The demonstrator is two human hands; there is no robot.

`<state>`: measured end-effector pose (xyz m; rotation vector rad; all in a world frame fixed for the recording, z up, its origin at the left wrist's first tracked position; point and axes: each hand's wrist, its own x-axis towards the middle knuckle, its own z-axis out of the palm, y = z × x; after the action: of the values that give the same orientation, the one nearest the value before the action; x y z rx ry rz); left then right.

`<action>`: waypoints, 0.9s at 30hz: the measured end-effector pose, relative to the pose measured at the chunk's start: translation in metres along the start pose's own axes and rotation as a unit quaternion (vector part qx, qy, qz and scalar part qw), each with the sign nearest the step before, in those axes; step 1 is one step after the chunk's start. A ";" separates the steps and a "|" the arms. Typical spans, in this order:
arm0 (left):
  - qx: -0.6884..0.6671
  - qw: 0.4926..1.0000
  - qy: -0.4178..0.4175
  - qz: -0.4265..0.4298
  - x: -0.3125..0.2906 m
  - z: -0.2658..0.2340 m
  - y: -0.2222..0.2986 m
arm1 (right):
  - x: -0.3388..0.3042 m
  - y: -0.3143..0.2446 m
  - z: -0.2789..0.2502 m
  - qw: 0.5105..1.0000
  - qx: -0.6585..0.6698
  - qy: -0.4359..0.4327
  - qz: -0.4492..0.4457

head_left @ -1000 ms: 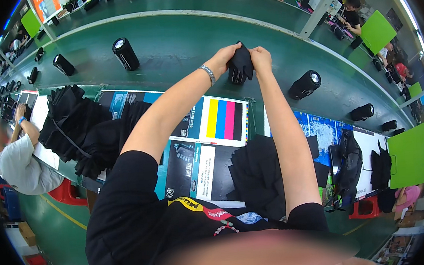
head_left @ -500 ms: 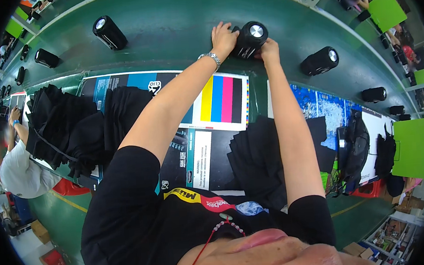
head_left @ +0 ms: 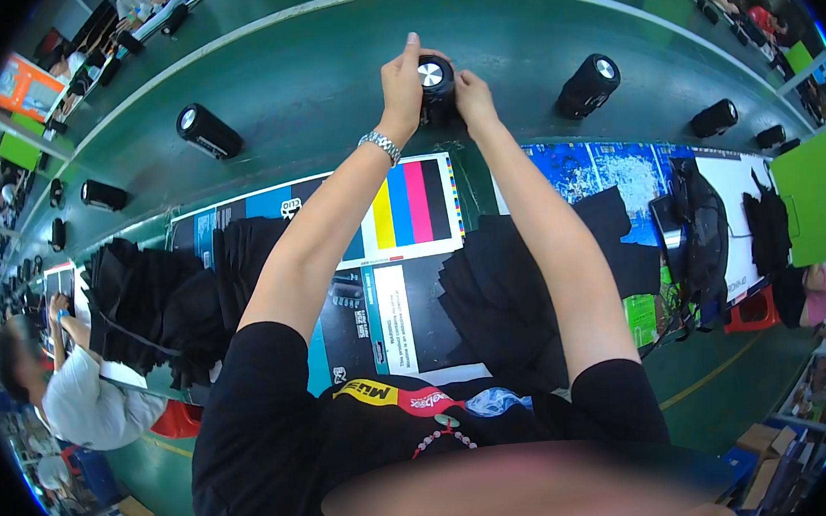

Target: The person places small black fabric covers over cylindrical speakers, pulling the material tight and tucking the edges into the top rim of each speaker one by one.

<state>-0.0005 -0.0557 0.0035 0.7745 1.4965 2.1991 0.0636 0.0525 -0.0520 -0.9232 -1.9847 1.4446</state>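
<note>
A black cylindrical speaker (head_left: 435,85) with a silver end cap stands on the green conveyor belt (head_left: 321,81), straight ahead of me. My left hand (head_left: 403,84) grips its left side, with a metal watch on that wrist. On the speaker's right side lies my right hand (head_left: 471,95), fingers wrapped around the body. Both arms reach out over a colour-bar printed sheet (head_left: 409,205) on the work surface.
More black cylindrical speakers lie on the belt: one at left (head_left: 209,130), one at right (head_left: 588,86), another further right (head_left: 715,118). Piles of black fabric pouches sit at left (head_left: 159,297) and centre-right (head_left: 523,293). A person in white (head_left: 75,401) works at my left.
My hands held a dark fabric piece above the belt a second ago. Now they hold an upright speaker with its silver cap showing, set down on the belt.
</note>
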 end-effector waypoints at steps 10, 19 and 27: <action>-0.484 0.858 0.117 -0.127 -0.029 -0.068 0.031 | -0.092 -0.079 0.007 0.932 0.347 -0.097 0.039; 0.013 0.996 0.081 -0.023 -0.029 -0.076 0.047 | -0.070 -0.083 0.015 0.919 -0.161 0.084 -0.349; 0.281 0.940 -0.155 -0.115 0.027 -0.061 0.036 | -0.062 -0.068 0.007 0.949 -0.119 0.024 -0.291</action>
<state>-0.0591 -0.0976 0.0255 0.9973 1.9448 1.4038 0.0829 -0.0132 0.0096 -0.3929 -2.1762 0.8569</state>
